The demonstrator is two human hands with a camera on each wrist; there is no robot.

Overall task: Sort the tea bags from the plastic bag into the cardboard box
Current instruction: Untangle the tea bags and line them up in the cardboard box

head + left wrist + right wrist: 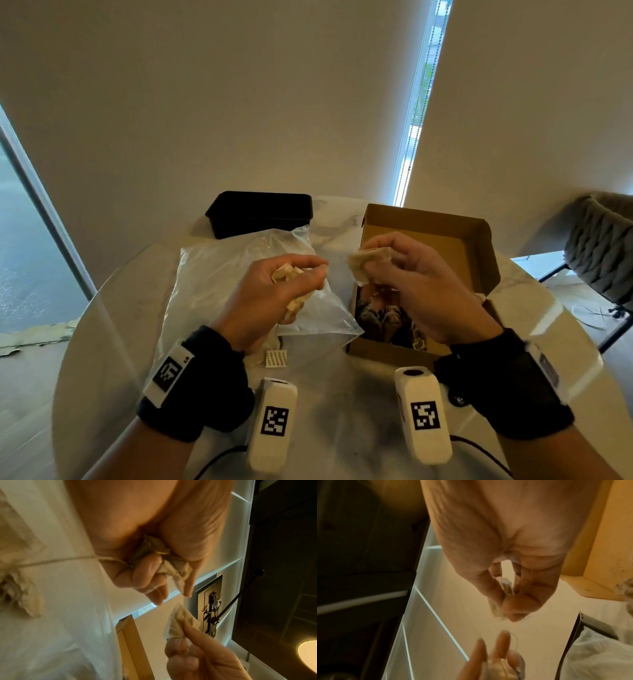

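Left hand [274, 291] clutches several tea bags [291, 274] above the plastic bag [219, 277] on the desk [342, 404]. Right hand [411, 274] pinches one tea bag [368, 260] over the open box [476, 246], right of the bag; likely next, lower and release it inside

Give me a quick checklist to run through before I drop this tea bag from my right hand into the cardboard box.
1. Right hand pinches one tea bag: ok.
2. That tea bag is over the open cardboard box: ok by the head view, near its left wall.
3. Box has room: ok, its far half shows bare cardboard; bags lie in the near part.
4. Left hand grips its bundle of tea bags securely: ok.
5. Strings free between the two hands: cannot tell; a string trails from the left hand.
6. Plastic bag clear of the box opening: ok.
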